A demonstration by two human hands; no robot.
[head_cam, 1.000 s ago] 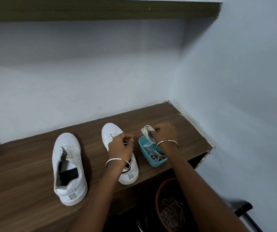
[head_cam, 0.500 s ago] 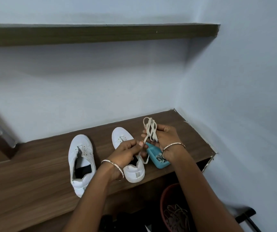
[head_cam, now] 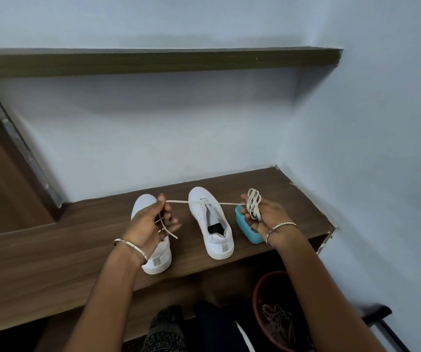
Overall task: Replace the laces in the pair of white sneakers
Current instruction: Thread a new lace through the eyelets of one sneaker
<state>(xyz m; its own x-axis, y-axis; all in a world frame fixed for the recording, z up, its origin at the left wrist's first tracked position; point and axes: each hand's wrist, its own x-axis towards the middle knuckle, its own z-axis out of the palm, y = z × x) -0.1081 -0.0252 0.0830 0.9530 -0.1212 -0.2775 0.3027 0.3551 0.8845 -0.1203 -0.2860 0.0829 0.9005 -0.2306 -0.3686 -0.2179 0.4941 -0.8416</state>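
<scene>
Two white sneakers stand side by side on the wooden counter (head_cam: pixel 52 252), toes toward the wall. My left hand (head_cam: pixel 151 224) hovers over the left sneaker (head_cam: pixel 157 260) and pinches one end of a cream lace (head_cam: pixel 227 204). That lace stretches taut over the right sneaker (head_cam: pixel 212 219) to my right hand (head_cam: pixel 268 217), which grips the coiled rest of it (head_cam: pixel 253 204). Behind my right hand sits a small blue tray (head_cam: pixel 247 231), mostly hidden.
A reddish-brown bucket (head_cam: pixel 262 311) with old laces inside stands on the floor below the counter's front edge. A wooden shelf (head_cam: pixel 153 63) runs along the wall above. Walls close the counter at the back and right.
My right hand lifted the coiled lace out of the blue tray. My left hand took one end and pulled it left across the right sneaker, so the lace is now taut between both hands.
</scene>
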